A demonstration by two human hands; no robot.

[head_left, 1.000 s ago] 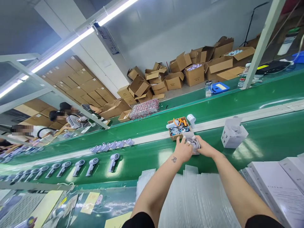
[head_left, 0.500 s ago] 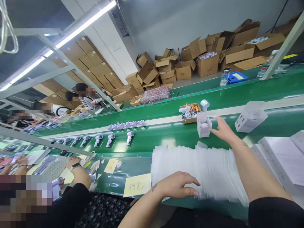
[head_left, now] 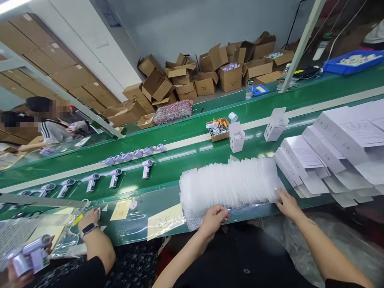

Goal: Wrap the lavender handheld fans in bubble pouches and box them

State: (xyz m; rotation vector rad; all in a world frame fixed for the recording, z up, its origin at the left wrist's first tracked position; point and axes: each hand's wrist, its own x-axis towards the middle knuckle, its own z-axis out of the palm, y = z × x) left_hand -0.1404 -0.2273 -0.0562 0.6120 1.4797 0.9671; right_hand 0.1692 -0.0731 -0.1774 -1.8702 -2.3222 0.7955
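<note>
A long row of translucent white bubble-wrap bags [head_left: 228,182] lies on the near ledge in front of me. My right hand [head_left: 288,204] is at the right end of this row, thumb and fingers pinching the edge of the last bag. By the row's front edge, my left hand [head_left: 214,219] has its fingers curled in, and nothing shows in them. Beyond the bags, a white open-topped box [head_left: 237,140] stands upright on the green belt. Farther right is a second open white box [head_left: 276,126] with something pale inside.
Rows of white boxes with papers [head_left: 309,154] line the right. Handheld fans [head_left: 147,169] lie along the belt [head_left: 171,170] to the left. A small carton of parts [head_left: 220,136] sits at the belt's middle strip. At left, a co-worker's hand with a watch [head_left: 90,220] rests near plastic bags.
My right hand has drawn back from beside the white box to the right end of the bags. My left fingers, spread before, have curled in. The view has swung right.
</note>
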